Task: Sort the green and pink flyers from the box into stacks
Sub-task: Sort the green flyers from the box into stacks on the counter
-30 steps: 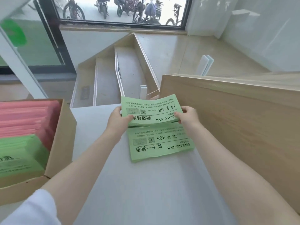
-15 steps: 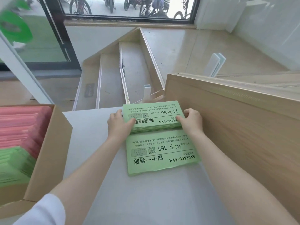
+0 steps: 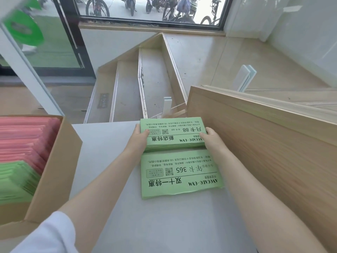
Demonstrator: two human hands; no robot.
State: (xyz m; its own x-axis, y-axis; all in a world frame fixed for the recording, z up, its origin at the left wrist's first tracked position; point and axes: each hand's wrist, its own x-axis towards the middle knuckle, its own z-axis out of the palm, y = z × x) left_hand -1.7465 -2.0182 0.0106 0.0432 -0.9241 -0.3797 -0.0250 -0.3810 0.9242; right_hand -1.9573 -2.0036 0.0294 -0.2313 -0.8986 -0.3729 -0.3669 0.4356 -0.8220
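Green flyer stack [image 3: 173, 133], long axis left-right, print upside down, both hands' fingers [image 3: 145, 133] clamped on its ends.

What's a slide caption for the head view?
Both hands, left hand and right hand, grip a green flyer stack.

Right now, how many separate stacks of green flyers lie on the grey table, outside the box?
2. The far stack, held at its ends by the left hand and right hand; the near stack just in front of it.

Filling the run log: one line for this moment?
left hand + right hand: grip far green stack | near green stack: on table | box: pink, green remain
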